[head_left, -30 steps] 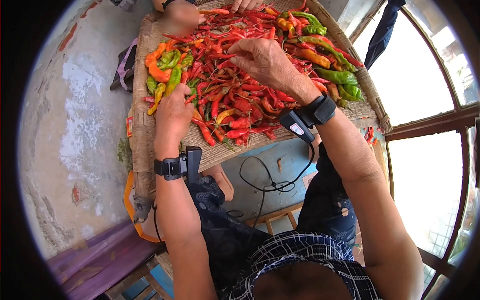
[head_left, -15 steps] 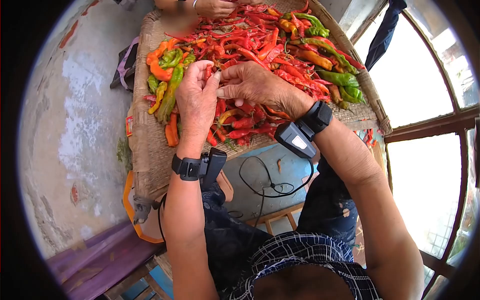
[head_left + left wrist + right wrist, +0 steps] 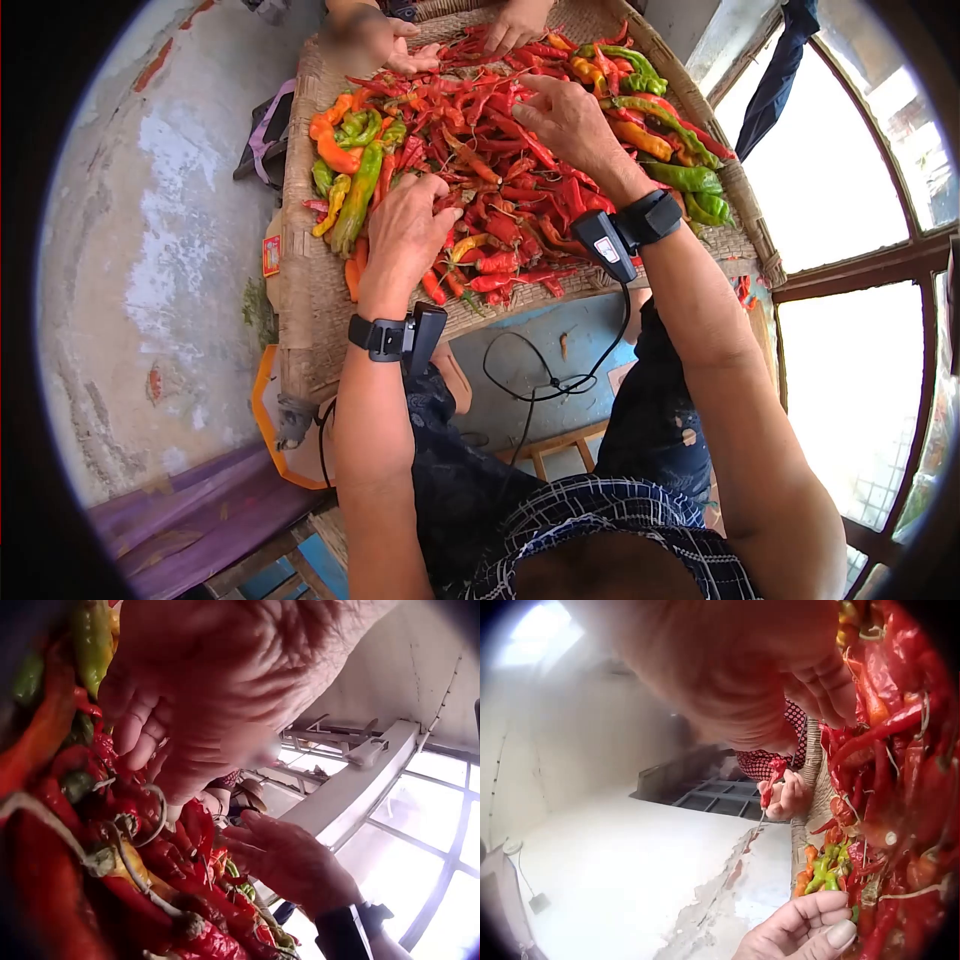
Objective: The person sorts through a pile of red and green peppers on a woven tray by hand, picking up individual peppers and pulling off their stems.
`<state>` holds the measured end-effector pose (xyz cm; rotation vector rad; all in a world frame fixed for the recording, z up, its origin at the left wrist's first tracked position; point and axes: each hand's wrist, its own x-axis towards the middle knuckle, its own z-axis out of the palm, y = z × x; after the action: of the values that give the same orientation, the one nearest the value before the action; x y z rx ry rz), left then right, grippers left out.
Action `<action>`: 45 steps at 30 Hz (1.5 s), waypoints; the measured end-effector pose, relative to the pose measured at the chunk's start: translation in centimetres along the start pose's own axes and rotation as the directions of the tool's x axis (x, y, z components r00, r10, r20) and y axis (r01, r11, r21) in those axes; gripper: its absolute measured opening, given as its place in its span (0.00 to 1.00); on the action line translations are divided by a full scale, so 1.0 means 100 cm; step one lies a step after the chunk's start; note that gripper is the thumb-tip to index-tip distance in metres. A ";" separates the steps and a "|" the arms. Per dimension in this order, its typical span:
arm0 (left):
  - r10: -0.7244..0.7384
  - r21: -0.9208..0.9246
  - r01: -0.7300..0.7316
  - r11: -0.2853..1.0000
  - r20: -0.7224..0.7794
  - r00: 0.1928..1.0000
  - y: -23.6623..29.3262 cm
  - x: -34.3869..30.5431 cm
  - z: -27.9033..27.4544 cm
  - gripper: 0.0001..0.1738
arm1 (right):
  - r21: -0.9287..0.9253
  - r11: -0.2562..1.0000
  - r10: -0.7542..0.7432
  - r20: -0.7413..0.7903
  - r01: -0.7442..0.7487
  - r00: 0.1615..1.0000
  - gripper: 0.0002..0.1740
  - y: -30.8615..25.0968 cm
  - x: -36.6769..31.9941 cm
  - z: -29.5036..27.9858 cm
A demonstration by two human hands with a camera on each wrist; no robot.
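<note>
Red chili peppers [image 3: 500,160], many of them wrinkled, lie heaped on a woven tray [image 3: 300,340]. My left hand [image 3: 408,225] is low over the near left of the heap, its fingers loosely bent; no pepper shows in its grasp. In the right wrist view, the thumb of the left hand [image 3: 806,930] lies beside its bent fingers, close to the peppers. Farther right, my right hand [image 3: 575,120] reaches over the heap with fingers extended. From the left wrist view, the right hand [image 3: 292,859] shows outstretched fingers and nothing held.
Green and yellow peppers [image 3: 357,195] line the tray's left side, with more green peppers [image 3: 690,178] at the right. Across the tray, another person's hands [image 3: 518,25] work; one holds a red pepper [image 3: 773,780]. A black cable [image 3: 530,370] hangs below the tray.
My left hand came in from the left-side peppers and met my right around a small red pepper. Now the hands are apart, with the right moved away up and right.
</note>
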<state>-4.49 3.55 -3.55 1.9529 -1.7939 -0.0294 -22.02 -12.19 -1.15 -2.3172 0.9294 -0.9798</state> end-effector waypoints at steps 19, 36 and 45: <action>-0.459 -0.908 0.192 0.373 0.000 0.888 -0.012 0.035 -0.013 0.20 | 0.106 0.990 -0.122 0.370 0.088 0.921 0.14 -0.025 -0.020 0.024; -0.113 0.177 0.118 0.977 -0.036 0.993 -0.019 0.021 0.020 0.16 | 0.122 0.984 -0.152 0.206 0.129 0.967 0.14 -0.011 -0.011 0.008; -0.272 -0.518 0.101 0.850 -0.266 0.925 0.006 0.023 -0.024 0.08 | -0.109 0.960 -0.197 0.394 0.258 0.898 0.12 -0.007 -0.031 0.026</action>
<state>-3.95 2.10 -0.54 1.6321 -1.2169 -0.1977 -21.42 -9.09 -3.80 -2.6680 0.6031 -0.5161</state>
